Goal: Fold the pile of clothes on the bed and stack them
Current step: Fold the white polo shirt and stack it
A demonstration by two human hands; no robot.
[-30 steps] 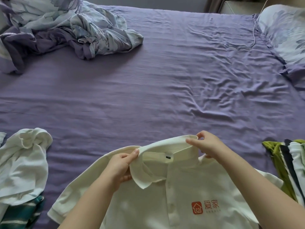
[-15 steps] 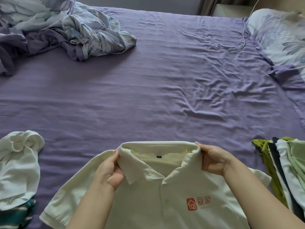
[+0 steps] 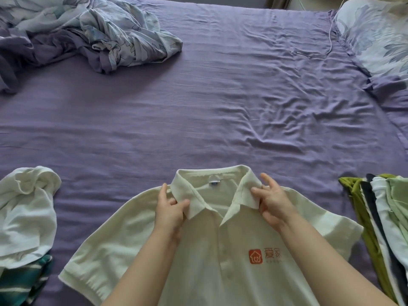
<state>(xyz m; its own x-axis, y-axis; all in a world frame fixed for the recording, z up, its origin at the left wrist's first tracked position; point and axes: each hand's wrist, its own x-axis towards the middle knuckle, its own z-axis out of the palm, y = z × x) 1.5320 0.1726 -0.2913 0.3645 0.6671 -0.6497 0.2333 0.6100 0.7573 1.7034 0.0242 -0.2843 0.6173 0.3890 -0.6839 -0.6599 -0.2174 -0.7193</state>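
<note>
A cream polo shirt (image 3: 205, 257) with an orange house logo lies face up on the purple bed sheet (image 3: 198, 120), sleeves spread to both sides. My left hand (image 3: 171, 212) pinches the left collar flap near its tip. My right hand (image 3: 270, 200) pinches the right collar flap, its index finger sticking up. The collar lies folded down and flat. An unfolded pile sits at the left edge: a crumpled white garment (image 3: 26, 213) over a teal striped one (image 3: 22, 281). At the right edge lies a stack of clothes (image 3: 384, 219) in green, dark and pale colours.
A rumpled floral duvet (image 3: 92, 34) lies at the far left of the bed. A floral pillow (image 3: 375, 34) sits at the far right with a white cable (image 3: 318, 54) beside it. Bare wrinkled sheet stretches across the middle.
The collar was raised and open; both hands have turned it down and slid forward along the flaps to their tips. The shirt now lies flatter on the bed.
</note>
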